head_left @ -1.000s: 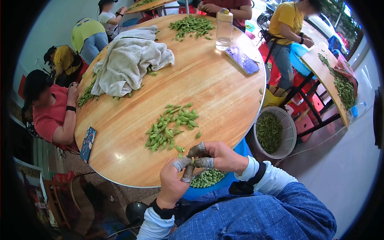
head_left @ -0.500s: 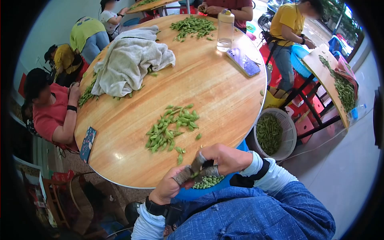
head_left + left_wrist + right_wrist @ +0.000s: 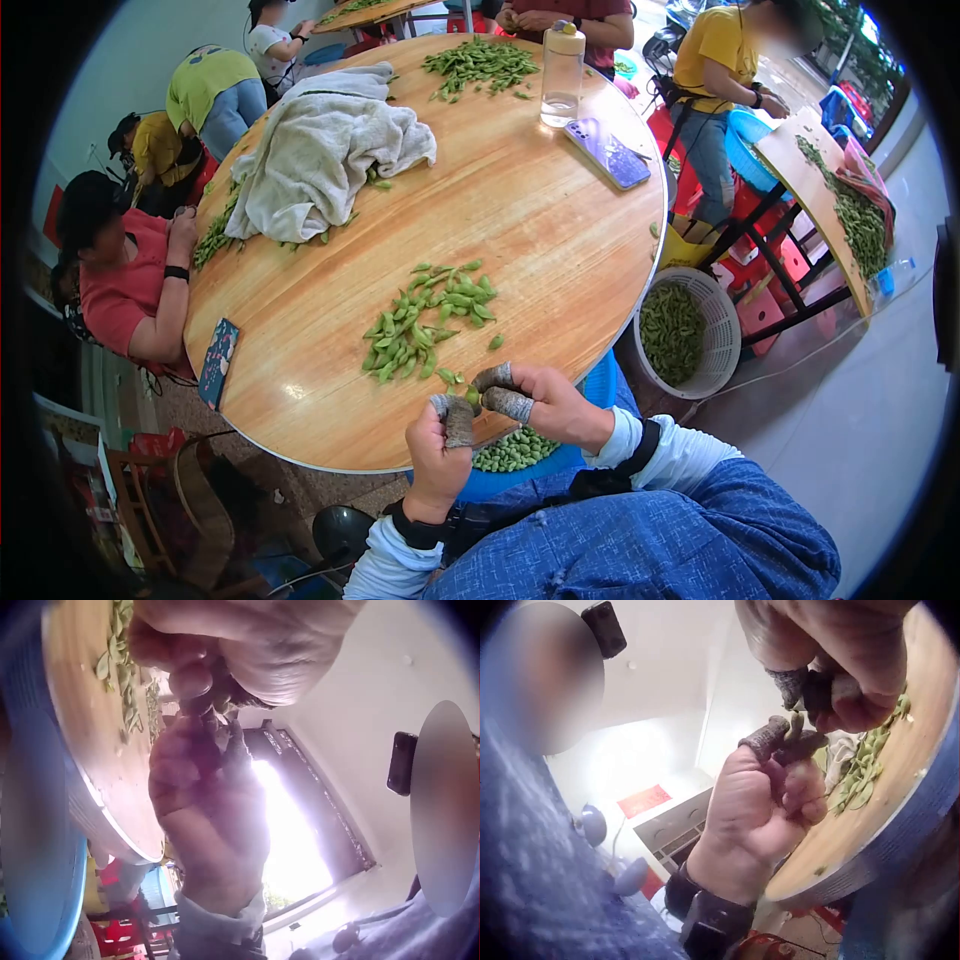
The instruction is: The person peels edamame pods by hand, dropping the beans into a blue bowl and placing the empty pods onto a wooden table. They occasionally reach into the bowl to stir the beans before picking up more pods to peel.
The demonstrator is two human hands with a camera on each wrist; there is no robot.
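Observation:
Over the near table edge, my left hand (image 3: pixel 437 465) pinches a green soybean pod (image 3: pixel 473 395) between thumb and index finger. My right hand (image 3: pixel 556 405) meets it from the other side, thumb and index fingertips pinching at the pod's end. Grey-brown covers wrap the thumbs and index fingers of both hands. The right wrist view shows the pod (image 3: pixel 796 726) upright in the left fingers, the right hand (image 3: pixel 832 645) just above. Below the hands sits a blue basin (image 3: pixel 598 385) with shelled green beans (image 3: pixel 515 450). A loose pile of pods (image 3: pixel 410 330) lies just beyond on the table.
The round wooden table (image 3: pixel 540 260) carries a grey cloth (image 3: pixel 320 150), another pod heap (image 3: pixel 480 68), a water bottle (image 3: pixel 562 75), a phone (image 3: pixel 607 153) and a dark patterned case (image 3: pixel 219 362). A white basket (image 3: pixel 725 335) of pods stands right. Several people work around.
Half a second ago my hands overlapped over the basin. Now they have drawn apart and up to the table edge. One pod near the edge has left its spot, and a pod shows between my fingertips.

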